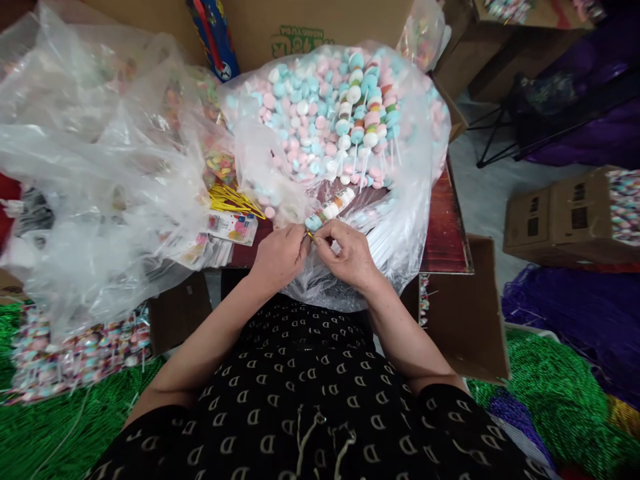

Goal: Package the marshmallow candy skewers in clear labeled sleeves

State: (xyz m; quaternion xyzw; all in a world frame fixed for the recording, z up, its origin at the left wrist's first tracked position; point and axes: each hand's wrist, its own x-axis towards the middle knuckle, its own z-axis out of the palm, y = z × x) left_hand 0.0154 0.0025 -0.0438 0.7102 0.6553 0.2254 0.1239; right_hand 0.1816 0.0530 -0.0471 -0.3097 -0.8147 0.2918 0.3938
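At the centre of the frame, the left hand (279,257) and the right hand (349,253) meet fingertip to fingertip, both pinching the near end of a wrapped candy skewer (330,208) whose pastel discs slant up and to the right; a short gold twist tie (310,234) shows between the thumbs, so the step in hand looks like closing the wrapper at the stick end. Finishing it would call for a few tight turns of the tie while the other hand steadies the skewer. Just above lies the open plastic bag of loose pink, blue and white candies (300,113), with finished skewers (367,117) piled at its right. A bundle of gold twist ties (235,200) lies left of centre. Green lettering on the cardboard box (295,37) at the top is too cut off to read; printed cards (233,227) are illegible.
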